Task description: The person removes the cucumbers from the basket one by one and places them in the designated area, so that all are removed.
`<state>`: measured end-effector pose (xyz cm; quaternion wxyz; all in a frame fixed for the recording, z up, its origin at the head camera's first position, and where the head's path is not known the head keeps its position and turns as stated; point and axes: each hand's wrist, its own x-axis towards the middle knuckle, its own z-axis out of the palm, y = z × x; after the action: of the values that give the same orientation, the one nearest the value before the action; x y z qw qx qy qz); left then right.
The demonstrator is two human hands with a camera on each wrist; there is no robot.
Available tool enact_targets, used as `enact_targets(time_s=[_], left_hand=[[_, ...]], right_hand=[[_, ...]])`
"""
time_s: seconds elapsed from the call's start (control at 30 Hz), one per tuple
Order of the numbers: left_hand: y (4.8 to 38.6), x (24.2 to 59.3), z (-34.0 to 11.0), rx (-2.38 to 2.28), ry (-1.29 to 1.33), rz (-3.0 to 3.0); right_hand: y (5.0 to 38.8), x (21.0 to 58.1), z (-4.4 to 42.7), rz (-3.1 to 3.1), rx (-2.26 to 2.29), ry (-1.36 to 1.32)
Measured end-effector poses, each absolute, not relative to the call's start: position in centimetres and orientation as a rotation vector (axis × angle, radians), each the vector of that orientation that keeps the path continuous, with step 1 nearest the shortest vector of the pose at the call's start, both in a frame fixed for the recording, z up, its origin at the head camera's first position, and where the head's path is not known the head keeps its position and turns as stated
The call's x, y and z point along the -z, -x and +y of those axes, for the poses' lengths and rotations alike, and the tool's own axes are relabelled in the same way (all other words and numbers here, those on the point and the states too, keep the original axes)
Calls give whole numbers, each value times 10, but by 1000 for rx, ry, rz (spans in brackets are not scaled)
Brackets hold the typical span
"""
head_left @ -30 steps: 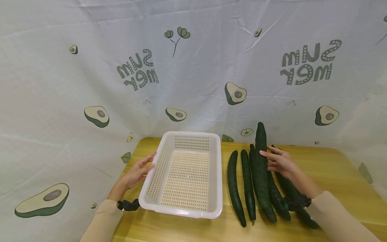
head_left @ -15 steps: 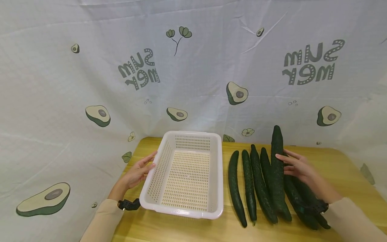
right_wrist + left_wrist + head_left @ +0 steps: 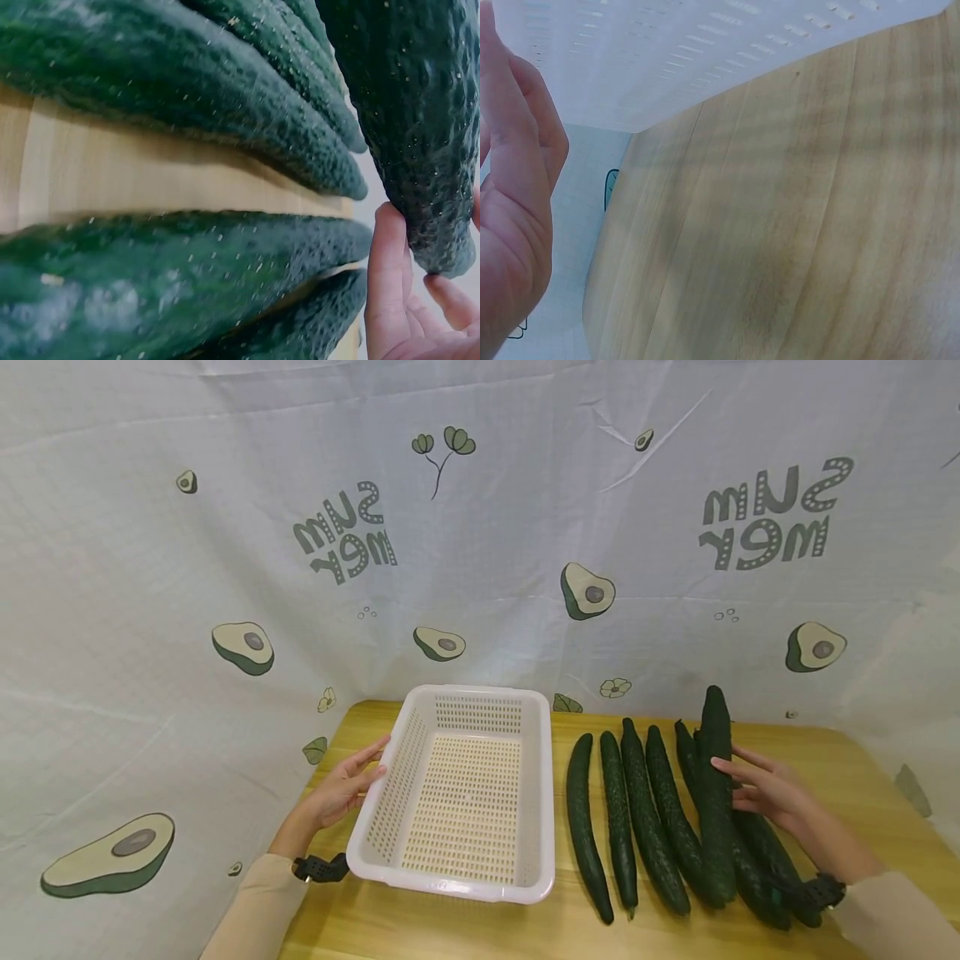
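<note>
My right hand [image 3: 772, 789] grips a thick dark-green cucumber [image 3: 716, 810] between thumb and fingers. This cucumber is above the others, its far end raised; whether its near end touches them I cannot tell. In the right wrist view the fingertips [image 3: 390, 232] lie along the narrow end of the held cucumber [image 3: 420, 127]. My left hand [image 3: 341, 789] touches the left rim of a white plastic basket [image 3: 543, 785], fingers fairly straight and thumb at the rim. The basket has slotted walls and floor, with nothing inside. In the left wrist view, that hand [image 3: 514, 172] is beside the basket wall [image 3: 667, 52].
Several more cucumbers lie side by side right of the basket, the leftmost cucumber [image 3: 587, 827] nearest it. Others lie partly under the held cucumber and my right wrist. The wooden table [image 3: 817, 752] ends at a white curtain [image 3: 487, 568] printed with avocados.
My right hand has carried the held cucumber rightward across the row, uncovering cucumbers to its left, and its far end is a little lower. The left hand and basket have barely moved.
</note>
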<state>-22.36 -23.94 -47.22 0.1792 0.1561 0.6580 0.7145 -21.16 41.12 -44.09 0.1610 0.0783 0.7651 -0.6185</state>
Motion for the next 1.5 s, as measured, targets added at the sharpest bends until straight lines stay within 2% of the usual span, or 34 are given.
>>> enact_targets(time_s=[0.47,1.17,1.5], left_hand=[[223,474,-237,-2016,-378,1879],[228,471,-233,-2008,-388,1878],[229,467,-234,-2020,-374,1879]], right_hand=[[206,449,440,2248,1667,-240],[201,455,496,2394,1405,-8],[200,453,509,2522,1273,-44]])
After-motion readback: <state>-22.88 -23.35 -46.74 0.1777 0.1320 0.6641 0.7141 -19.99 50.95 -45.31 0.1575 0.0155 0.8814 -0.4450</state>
